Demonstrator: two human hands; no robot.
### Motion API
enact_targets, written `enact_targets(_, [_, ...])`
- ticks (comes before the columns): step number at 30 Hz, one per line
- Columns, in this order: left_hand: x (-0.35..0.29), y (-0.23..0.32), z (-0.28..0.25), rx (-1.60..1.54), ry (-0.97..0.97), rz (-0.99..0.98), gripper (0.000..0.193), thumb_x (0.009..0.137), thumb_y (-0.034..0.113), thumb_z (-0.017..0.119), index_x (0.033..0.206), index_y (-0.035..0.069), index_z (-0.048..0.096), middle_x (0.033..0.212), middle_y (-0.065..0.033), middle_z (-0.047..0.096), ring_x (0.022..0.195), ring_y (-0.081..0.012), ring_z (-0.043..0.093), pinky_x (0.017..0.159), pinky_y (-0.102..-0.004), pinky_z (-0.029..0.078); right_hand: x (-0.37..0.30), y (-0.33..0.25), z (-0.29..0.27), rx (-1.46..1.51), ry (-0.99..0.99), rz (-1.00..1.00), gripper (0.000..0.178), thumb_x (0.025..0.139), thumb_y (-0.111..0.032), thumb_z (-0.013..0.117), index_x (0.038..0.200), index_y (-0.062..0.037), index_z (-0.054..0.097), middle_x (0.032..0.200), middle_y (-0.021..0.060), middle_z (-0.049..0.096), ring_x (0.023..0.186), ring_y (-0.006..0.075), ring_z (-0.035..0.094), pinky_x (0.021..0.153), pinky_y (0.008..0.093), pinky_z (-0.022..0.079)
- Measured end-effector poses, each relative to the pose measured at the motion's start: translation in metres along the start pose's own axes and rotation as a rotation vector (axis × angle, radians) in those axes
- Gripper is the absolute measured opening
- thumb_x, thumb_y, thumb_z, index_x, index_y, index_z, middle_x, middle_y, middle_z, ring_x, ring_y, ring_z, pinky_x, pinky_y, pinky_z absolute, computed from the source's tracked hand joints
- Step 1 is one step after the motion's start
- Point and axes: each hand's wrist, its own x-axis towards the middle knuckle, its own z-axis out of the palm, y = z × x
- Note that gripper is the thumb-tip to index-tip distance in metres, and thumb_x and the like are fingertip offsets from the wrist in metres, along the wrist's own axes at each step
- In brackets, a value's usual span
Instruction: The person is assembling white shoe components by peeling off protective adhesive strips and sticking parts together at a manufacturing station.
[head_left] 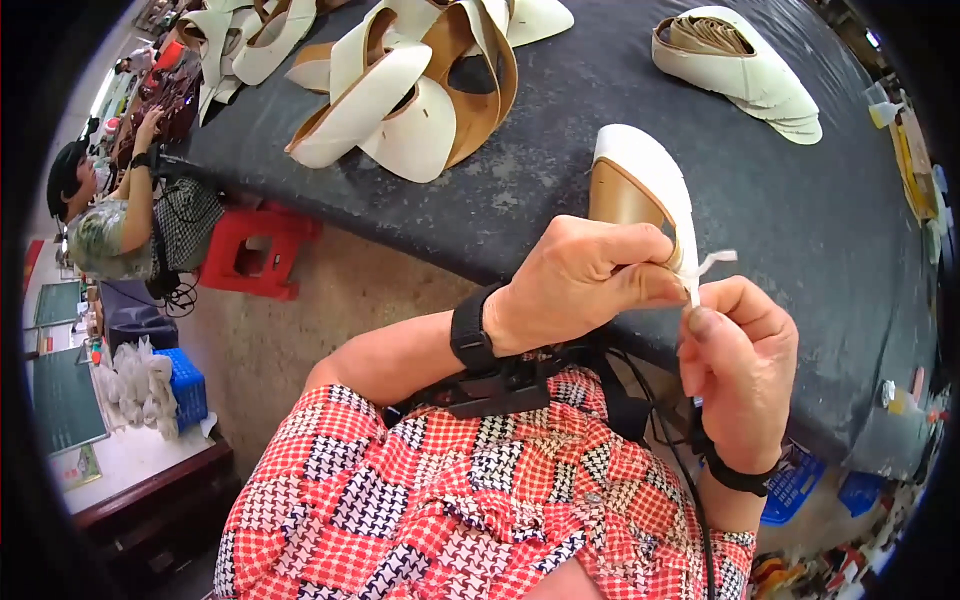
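Observation:
A white shoe upper [665, 165] with a tan lining lies on the dark table in front of me. My left hand [585, 280] pinches its near edge between thumb and fingers. Close beside it, my right hand [745, 355] is closed with thumb against fingers on a narrow white strip [715, 260]. One end of the strip curls up loose above my right fingers. Where the strip meets the upper's edge is partly hidden by my fingertips.
The table [510, 200] has a dark, scuffed cover. A fanned stack of white uppers [750, 75] lies at the far right, a loose pile of uppers [420, 130] at the far left. A red stool [255, 250] and a seated person [120, 215] are to the left.

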Motion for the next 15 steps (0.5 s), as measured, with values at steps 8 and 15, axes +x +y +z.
enact_targets(8, [-0.002,-0.018,0.011,0.023,0.203,0.151,0.029,0.077,0.018,0.07,0.095,0.001,0.054,0.069,-0.0003,0.059,0.06,-0.0037,0.051,0.053,-0.0199,0.044,0.003,0.006,0.001,0.029,0.063,-0.037,0.008,0.083,-0.004,0.054,0.082,0.0031,0.058,0.065,0.0043,0.057,0.046,0.0046,0.048,0.042,0.0165,0.036])
enact_targets(15, [0.005,-0.016,0.005,0.09,0.105,0.196,0.037,0.078,0.013,0.068,0.107,0.0,0.05,0.077,-0.003,0.06,0.069,-0.0047,0.054,0.06,-0.0193,0.045,0.007,0.011,0.004,-0.144,0.07,-0.085,0.007,0.083,-0.004,0.055,0.082,0.0028,0.057,0.064,0.0028,0.057,0.048,0.0029,0.047,0.043,0.0158,0.035])
